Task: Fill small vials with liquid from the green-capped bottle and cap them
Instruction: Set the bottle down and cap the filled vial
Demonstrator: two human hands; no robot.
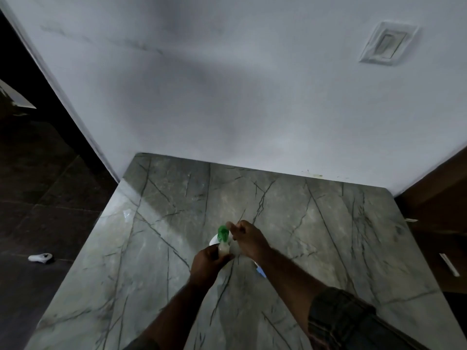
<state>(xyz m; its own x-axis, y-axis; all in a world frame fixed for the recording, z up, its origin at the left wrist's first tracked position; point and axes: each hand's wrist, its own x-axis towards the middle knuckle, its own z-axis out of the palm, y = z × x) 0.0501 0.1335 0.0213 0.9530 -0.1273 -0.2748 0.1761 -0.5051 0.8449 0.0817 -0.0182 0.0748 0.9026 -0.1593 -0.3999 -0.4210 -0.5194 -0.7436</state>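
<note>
Grey-green marble counter [328,236] with dark veins across the lower half of the frame, butted against a plain white wall [227,97]; switch plate [386,44] at upper right, dark floor [38,198] at left with a small white object [40,257] on it. At lower centre, left hand [207,261] wrapped round the pale green-capped bottle [224,247], over the counter. Right hand [246,238] curled, fingertips at the green cap [223,233]; impossible to tell whether gripping it.

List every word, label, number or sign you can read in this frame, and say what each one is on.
No text can be read anywhere in this frame.
Green-capped bottle: no legible label; too blurred and dim.
Wall plate: no marking visible.
White object on the floor: too small and blurred to read.
</note>
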